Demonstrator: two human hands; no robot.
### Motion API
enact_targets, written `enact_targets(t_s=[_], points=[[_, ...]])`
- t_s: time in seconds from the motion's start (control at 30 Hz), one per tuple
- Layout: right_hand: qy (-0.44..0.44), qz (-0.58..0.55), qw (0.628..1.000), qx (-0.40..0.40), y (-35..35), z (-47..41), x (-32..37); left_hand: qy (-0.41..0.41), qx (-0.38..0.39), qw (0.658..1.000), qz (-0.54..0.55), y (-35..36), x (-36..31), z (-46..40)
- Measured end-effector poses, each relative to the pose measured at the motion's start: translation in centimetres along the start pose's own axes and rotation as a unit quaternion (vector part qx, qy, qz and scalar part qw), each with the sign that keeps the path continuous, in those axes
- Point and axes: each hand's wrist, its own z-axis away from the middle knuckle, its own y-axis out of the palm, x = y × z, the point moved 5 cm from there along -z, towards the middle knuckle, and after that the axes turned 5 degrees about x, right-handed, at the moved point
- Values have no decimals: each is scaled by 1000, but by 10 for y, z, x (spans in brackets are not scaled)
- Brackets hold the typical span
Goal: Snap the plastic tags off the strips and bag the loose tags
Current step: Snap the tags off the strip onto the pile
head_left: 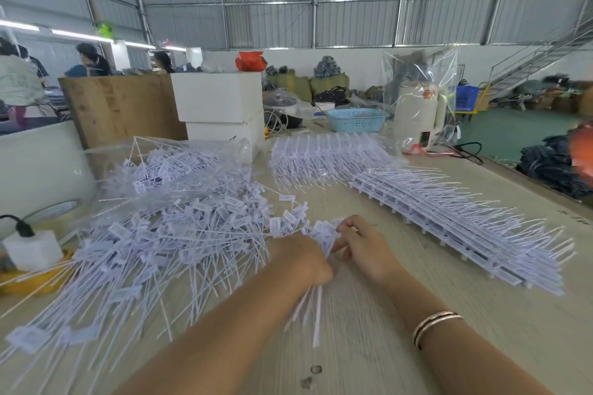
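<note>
A big heap of loose white plastic tags covers the left half of the table. My left hand grips a bundle of tags; their thin tails stick out below my fist and their heads fan out above it. My right hand pinches the heads of that bundle with curled fingers. A stack of uncut tag strips lies to the right of my hands, and another stack sits further back. A clear bag with tags in it lies at the back left.
A wooden table carries everything. Blue basket, white foam boxes, a bagged white appliance and a wooden board stand at the back. A power strip with a white plug sits at the left edge. People work far left.
</note>
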Motion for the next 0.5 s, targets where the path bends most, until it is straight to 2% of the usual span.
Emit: enact_targets(t_s=[0.13, 0.2, 0.3, 0.37, 0.43, 0.5], points=[[-13, -32, 999, -37, -8, -1, -2, -43, 10, 999, -16, 2, -7, -2], [-17, -52, 995, -77, -17, -2, -5, -38, -5, 999, 12, 1, -9, 0], [-10, -99, 982, -158, -38, -6, -12, 4, -47, 989, 139, -4, -6, 3], [-2, -141, 970, -198, -50, -9, -19, 48, -66, 968, 236, -11, -3, 7], [7, -163, 963, -215, -54, -10, -24, 79, -112, 940, 312, -25, 1, 13], [11, -166, 963, -210, -52, -11, -27, 79, -187, 919, 338, -47, 11, 17]])
